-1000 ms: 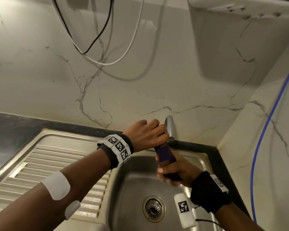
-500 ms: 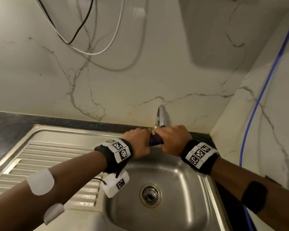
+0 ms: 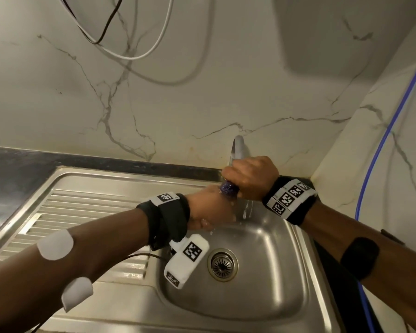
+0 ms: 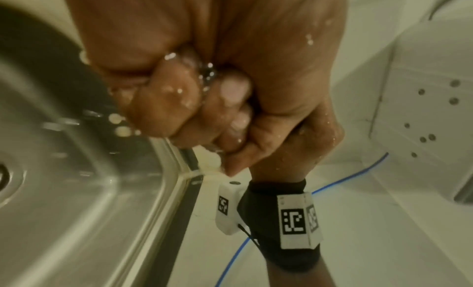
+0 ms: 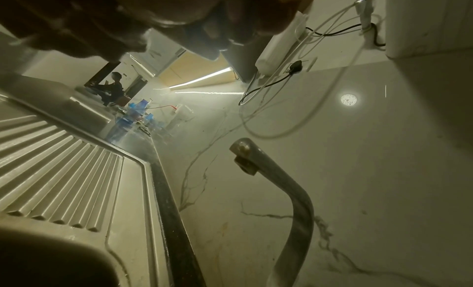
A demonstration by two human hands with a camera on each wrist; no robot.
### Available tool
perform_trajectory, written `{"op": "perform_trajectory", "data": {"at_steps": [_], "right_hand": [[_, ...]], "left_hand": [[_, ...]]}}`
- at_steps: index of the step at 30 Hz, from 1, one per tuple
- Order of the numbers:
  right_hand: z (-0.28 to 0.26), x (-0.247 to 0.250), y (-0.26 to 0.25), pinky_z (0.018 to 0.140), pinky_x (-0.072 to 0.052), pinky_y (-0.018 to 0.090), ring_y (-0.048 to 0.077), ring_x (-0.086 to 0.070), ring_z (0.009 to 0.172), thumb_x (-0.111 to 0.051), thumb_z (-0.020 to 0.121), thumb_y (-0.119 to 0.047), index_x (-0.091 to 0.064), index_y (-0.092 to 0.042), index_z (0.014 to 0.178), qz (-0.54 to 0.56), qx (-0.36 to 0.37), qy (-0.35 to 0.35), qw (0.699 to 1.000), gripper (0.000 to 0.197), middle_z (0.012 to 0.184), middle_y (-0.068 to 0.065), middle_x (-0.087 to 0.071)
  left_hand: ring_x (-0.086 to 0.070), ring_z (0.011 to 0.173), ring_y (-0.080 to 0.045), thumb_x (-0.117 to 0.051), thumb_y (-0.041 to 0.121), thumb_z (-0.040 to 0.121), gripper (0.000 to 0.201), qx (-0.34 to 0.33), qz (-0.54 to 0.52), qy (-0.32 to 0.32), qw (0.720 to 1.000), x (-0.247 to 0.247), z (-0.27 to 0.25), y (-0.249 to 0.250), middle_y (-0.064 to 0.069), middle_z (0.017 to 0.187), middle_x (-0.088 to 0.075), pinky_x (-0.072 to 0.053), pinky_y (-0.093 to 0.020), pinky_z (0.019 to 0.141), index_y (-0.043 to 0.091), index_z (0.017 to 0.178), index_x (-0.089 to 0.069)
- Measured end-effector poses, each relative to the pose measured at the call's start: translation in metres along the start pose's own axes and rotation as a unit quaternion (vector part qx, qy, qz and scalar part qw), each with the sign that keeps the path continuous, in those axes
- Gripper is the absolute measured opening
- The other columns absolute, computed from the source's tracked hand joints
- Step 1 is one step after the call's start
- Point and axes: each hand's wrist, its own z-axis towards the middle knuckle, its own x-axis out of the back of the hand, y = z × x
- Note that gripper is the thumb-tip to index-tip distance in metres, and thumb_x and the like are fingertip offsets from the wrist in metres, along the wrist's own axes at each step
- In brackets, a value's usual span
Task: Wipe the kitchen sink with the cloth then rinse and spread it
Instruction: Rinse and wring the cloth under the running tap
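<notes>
A wet purple cloth (image 3: 228, 188) is twisted into a tight roll above the steel sink (image 3: 262, 308). Only a short piece of it shows between my two fists. My left hand (image 3: 210, 207) grips its near end, knuckles turned down. My right hand (image 3: 250, 179) grips the far end, just under the tap (image 3: 237, 149). Water drips from the cloth into the basin. In the left wrist view both wet fists (image 4: 204, 101) press together and the cloth is hidden. The right wrist view shows my curled fingers (image 5: 163, 18) in shadow above the tap spout (image 5: 289, 200).
The ribbed draining board (image 3: 82, 212) lies left of the basin, with the drain (image 3: 222, 264) at the basin's middle. A dark counter (image 3: 15, 169) runs along the marble wall. Black and white cables (image 3: 120, 39) hang overhead; a blue cable (image 3: 380, 145) runs down the right wall.
My right hand came up from below the cloth to grip it from above beside the tap. My left wrist has rolled over, twisting the cloth; water now drips out.
</notes>
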Motion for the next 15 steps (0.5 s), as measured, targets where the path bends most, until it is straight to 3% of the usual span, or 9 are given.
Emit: {"op": "perform_trajectory", "data": {"at_steps": [2, 6, 9, 11, 13, 15], "right_hand": [[-0.002, -0.004, -0.001, 0.037, -0.039, 0.022, 0.019, -0.049, 0.039, -0.06, 0.079, -0.027, -0.064, -0.014, 0.071, 0.001, 0.001, 0.019, 1.0, 0.016, 0.054, 0.003, -0.056], [-0.009, -0.018, -0.013, 0.038, -0.041, 0.022, 0.019, -0.052, 0.042, -0.067, 0.078, -0.026, -0.063, -0.013, 0.07, 0.014, -0.034, 0.047, 0.998, 0.015, 0.056, 0.003, -0.058], [-0.023, -0.026, -0.022, 0.042, -0.045, 0.024, 0.019, -0.055, 0.046, -0.074, 0.072, -0.021, -0.062, -0.014, 0.072, 0.02, -0.075, 0.045, 0.996, 0.014, 0.058, 0.003, -0.06], [-0.038, -0.034, -0.027, 0.043, -0.046, 0.024, 0.02, -0.057, 0.047, -0.074, 0.069, -0.019, -0.062, -0.014, 0.076, 0.039, -0.089, 0.022, 0.995, 0.015, 0.061, 0.003, -0.061], [-0.052, -0.039, -0.034, 0.045, -0.045, 0.024, 0.019, -0.058, 0.05, -0.076, 0.066, -0.022, -0.061, -0.016, 0.084, 0.068, -0.12, -0.029, 0.99, 0.025, 0.065, 0.001, -0.063], [-0.064, -0.042, -0.041, 0.047, -0.049, 0.026, 0.019, -0.058, 0.052, -0.079, 0.065, -0.025, -0.057, -0.019, 0.092, 0.099, -0.19, -0.078, 0.974, 0.035, 0.068, 0.0, -0.064]], "left_hand": [[-0.026, 0.033, -0.006, -0.053, -0.007, 0.082, 0.032, 0.018, -0.048, -0.035, 0.998, 0.0, 0.003, -0.005, 0.004, 0.049, -0.031, -0.024, -0.013, 0.031, 0.02, 0.066, -0.046], [-0.029, 0.03, -0.004, -0.052, -0.007, 0.084, 0.039, 0.054, -0.053, -0.091, 0.993, 0.008, 0.001, -0.006, 0.006, 0.045, -0.035, -0.024, -0.012, 0.03, 0.022, 0.057, -0.054], [-0.04, 0.04, -0.011, -0.057, -0.002, 0.082, 0.029, 0.039, 0.085, -0.05, 0.994, 0.01, -0.002, -0.003, 0.002, 0.051, -0.045, -0.032, -0.018, 0.038, 0.02, 0.064, -0.061], [-0.052, 0.06, -0.019, -0.064, 0.007, 0.08, 0.01, -0.011, 0.285, 0.043, 0.958, 0.005, -0.005, -0.004, -0.001, 0.066, -0.055, -0.041, -0.02, 0.053, 0.017, 0.079, -0.062], [-0.057, 0.073, -0.016, -0.068, 0.016, 0.079, 0.022, -0.062, 0.442, 0.117, 0.887, 0.005, 0.001, -0.013, -0.001, 0.082, -0.063, -0.045, -0.017, 0.061, 0.019, 0.101, -0.063], [-0.063, 0.082, -0.016, -0.066, 0.024, 0.078, 0.038, -0.092, 0.496, 0.147, 0.851, 0.009, 0.009, -0.023, 0.001, 0.094, -0.068, -0.05, -0.023, 0.074, 0.027, 0.115, -0.057]]}}
